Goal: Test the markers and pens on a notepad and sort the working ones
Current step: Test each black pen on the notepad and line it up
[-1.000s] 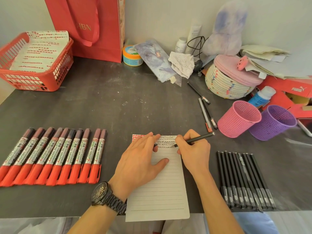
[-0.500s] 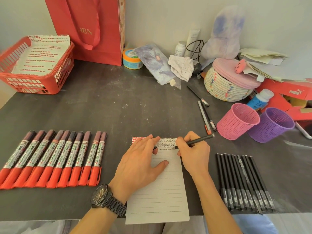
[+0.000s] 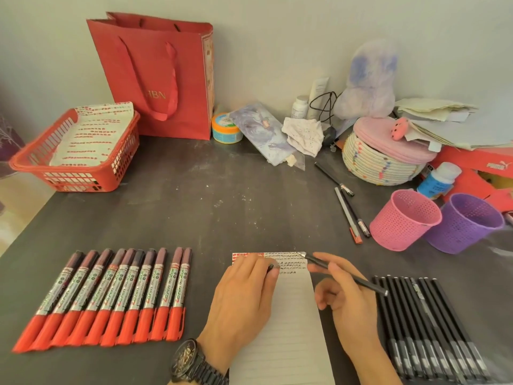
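A lined notepad lies at the table's near edge, with red and black test marks across its top. My left hand rests flat on its left half; a small dark piece, perhaps a cap, shows at the fingertips. My right hand hovers over the pad's right edge and grips a black pen, whose tip sits at the pad's top right corner. Several red markers lie in a row to the left. Several black pens lie in a row to the right.
A pink cup and a purple cup stand at the right, with three loose pens beside them. A red basket of marked sheets sits far left. A red bag and clutter line the back wall.
My right hand has slid right and toward me, off the written lines. The pen's rear end now points right and toward me. My left hand stays on the pad.
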